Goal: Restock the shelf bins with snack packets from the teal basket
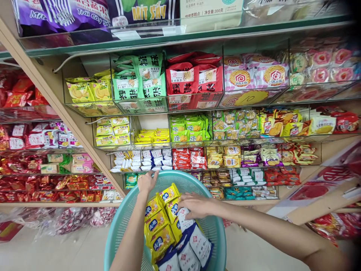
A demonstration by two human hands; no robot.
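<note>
A teal plastic basket (pixel 222 241) holds yellow snack packets (pixel 160 241) at its left and middle, and white and blue packets (pixel 188 258) at its lower right. My left hand (pixel 147 182) is closed on the basket's far rim, fingertips over the edge. Inside the basket, my right hand (pixel 194 205) reaches in from the right. Its bent fingers rest on a white packet (pixel 184 218) beside the yellow ones, with the thumb on that packet's near side.
Shelves with clear dividers hold rows of snacks, among them red packets (pixel 194 77), green packets (pixel 139 77) and small white packets (pixel 126 162) just beyond the basket. A slanted wooden post (pixel 64 116) stands left. Bagged goods (pixel 70 220) lie on the floor under the shelves.
</note>
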